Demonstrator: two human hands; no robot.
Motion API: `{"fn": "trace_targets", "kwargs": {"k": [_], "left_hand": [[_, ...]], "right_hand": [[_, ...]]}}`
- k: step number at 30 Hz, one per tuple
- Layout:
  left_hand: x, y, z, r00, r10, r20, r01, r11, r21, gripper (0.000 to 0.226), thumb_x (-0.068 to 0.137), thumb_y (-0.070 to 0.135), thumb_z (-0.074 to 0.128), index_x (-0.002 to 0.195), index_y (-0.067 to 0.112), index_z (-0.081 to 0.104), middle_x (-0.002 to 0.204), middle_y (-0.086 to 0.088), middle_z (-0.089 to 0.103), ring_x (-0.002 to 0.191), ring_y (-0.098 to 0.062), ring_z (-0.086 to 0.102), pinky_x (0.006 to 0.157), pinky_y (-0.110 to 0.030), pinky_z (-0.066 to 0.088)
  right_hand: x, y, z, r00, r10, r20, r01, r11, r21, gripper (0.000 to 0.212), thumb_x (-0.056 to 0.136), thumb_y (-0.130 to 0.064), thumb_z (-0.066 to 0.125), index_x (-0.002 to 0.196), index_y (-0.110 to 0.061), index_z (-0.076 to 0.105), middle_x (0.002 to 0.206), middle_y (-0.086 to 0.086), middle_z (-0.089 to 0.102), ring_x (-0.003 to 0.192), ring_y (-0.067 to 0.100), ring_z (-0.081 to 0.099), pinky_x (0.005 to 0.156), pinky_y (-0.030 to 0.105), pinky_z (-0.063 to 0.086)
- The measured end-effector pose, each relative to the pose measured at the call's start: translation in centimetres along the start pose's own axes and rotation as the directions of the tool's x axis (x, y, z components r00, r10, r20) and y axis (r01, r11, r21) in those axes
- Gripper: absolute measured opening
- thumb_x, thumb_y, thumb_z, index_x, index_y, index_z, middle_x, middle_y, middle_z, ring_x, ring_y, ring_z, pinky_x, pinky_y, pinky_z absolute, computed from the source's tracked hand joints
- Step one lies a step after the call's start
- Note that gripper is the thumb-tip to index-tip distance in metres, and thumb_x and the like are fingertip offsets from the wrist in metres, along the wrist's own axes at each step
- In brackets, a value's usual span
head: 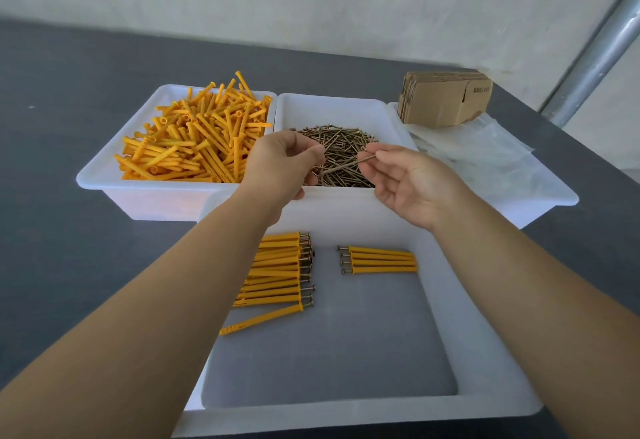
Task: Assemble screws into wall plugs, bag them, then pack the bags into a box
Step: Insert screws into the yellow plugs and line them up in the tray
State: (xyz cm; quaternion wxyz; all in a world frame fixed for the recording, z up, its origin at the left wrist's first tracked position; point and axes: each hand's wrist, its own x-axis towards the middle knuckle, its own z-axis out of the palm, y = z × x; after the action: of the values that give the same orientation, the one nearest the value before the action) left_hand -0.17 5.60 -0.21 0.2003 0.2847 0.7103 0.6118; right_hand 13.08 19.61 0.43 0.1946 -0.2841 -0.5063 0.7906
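Both hands hover over the middle white tub (332,109) full of brass screws (341,140). My right hand (408,185) pinches one screw (349,164) by its head end between thumb and forefinger; the screw slants down to the left. Fingers curled, my left hand (280,168) is at the screw's tip; whether it grips the tip I cannot tell. A left tub (100,175) holds loose orange wall plugs (197,137). In the near tub (485,352) lie a row of assembled plugs with screws (277,268) and a smaller group (381,260).
A stack of flat cardboard boxes (445,99) and clear plastic bags (485,151) sit in a white tub at the right. One assembled plug (263,319) lies slanted apart from the row. A grey table (69,99) carries everything; a metal pole (595,54) rises at the far right.
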Motion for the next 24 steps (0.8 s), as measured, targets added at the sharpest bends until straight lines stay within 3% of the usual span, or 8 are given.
{"fn": "trace_targets", "kwargs": {"k": [3,6,10,12,14,18,22,24], "left_hand": [[-0.3,0.3,0.2,0.983,-0.096,0.155,0.103,0.994,-0.042,0.009,0.100,0.019,0.056,0.097,0.015,0.064,0.098,-0.009,0.074,0.054,-0.009,0.065,0.042,-0.021,0.043],[-0.6,0.6,0.5,0.927,-0.081,0.365,0.158,0.970,-0.184,0.011,0.102,0.018,0.051,0.100,0.012,0.060,0.089,-0.013,0.075,0.048,-0.012,0.057,0.040,-0.019,0.036],[-0.3,0.7,0.4,0.936,0.013,0.352,0.155,0.882,-0.444,0.016,0.102,0.011,0.047,0.110,0.008,0.060,0.078,-0.009,0.069,0.051,-0.011,0.050,0.040,-0.020,0.034],[-0.1,0.6,0.2,0.949,0.036,0.315,0.130,0.862,-0.491,0.017,0.103,0.012,0.047,0.110,0.007,0.061,0.077,-0.005,0.067,0.053,-0.009,0.048,0.041,-0.019,0.034],[0.0,0.5,0.1,0.951,0.047,0.305,0.105,0.880,-0.462,0.018,0.102,0.012,0.048,0.113,0.005,0.062,0.074,-0.003,0.063,0.053,-0.009,0.046,0.041,-0.018,0.032],[-0.4,0.3,0.5,0.951,0.042,0.307,0.068,0.938,-0.339,0.018,0.100,0.010,0.053,0.112,0.005,0.066,0.075,-0.001,0.059,0.054,-0.009,0.046,0.043,-0.019,0.034],[-0.7,0.3,0.5,0.952,0.044,0.303,0.020,0.978,-0.206,0.016,0.098,0.012,0.057,0.103,0.011,0.072,0.075,0.001,0.066,0.059,-0.009,0.052,0.047,-0.021,0.040],[-0.8,0.3,0.5,0.952,0.048,0.303,-0.016,0.994,-0.107,0.014,0.096,0.014,0.061,0.102,0.013,0.074,0.082,0.000,0.072,0.066,-0.008,0.060,0.052,-0.021,0.048]], "right_hand": [[0.1,0.5,0.3,0.998,-0.052,0.036,0.047,0.993,0.110,0.016,0.099,-0.006,0.051,0.098,-0.012,0.066,0.092,0.006,0.077,0.086,0.016,0.075,0.058,0.023,0.056],[0.2,0.9,0.3,0.994,-0.093,0.060,0.088,0.993,0.084,0.010,0.099,-0.012,0.054,0.100,-0.012,0.064,0.089,0.005,0.077,0.079,0.013,0.074,0.057,0.023,0.056],[0.0,1.3,0.0,0.981,-0.149,0.126,0.166,0.976,-0.138,0.004,0.094,-0.013,0.064,0.091,-0.012,0.066,0.084,0.004,0.076,0.072,0.011,0.071,0.056,0.023,0.054],[-0.3,1.7,0.1,0.962,-0.191,0.193,0.245,0.918,-0.313,0.006,0.089,-0.009,0.070,0.085,-0.012,0.067,0.081,0.005,0.075,0.071,0.013,0.071,0.058,0.025,0.056],[-0.5,2.1,0.3,0.943,-0.230,0.241,0.318,0.836,-0.446,0.012,0.084,-0.006,0.075,0.085,-0.013,0.065,0.077,0.004,0.074,0.070,0.014,0.070,0.061,0.028,0.058],[-0.8,2.0,0.8,0.927,-0.235,0.293,0.367,0.733,-0.573,0.030,0.083,-0.005,0.076,0.104,-0.021,0.062,0.076,0.001,0.072,0.070,0.010,0.066,0.059,0.027,0.055],[-0.9,1.7,0.6,0.938,-0.298,0.178,0.347,0.807,-0.478,0.014,0.090,-0.004,0.067,0.098,-0.014,0.061,0.086,0.003,0.076,0.076,0.010,0.070,0.060,0.030,0.057],[-0.8,1.6,0.5,0.927,-0.368,0.076,0.368,0.847,-0.383,0.023,0.092,-0.001,0.063,0.108,-0.016,0.056,0.087,0.002,0.077,0.081,0.013,0.073,0.063,0.032,0.057]]}}
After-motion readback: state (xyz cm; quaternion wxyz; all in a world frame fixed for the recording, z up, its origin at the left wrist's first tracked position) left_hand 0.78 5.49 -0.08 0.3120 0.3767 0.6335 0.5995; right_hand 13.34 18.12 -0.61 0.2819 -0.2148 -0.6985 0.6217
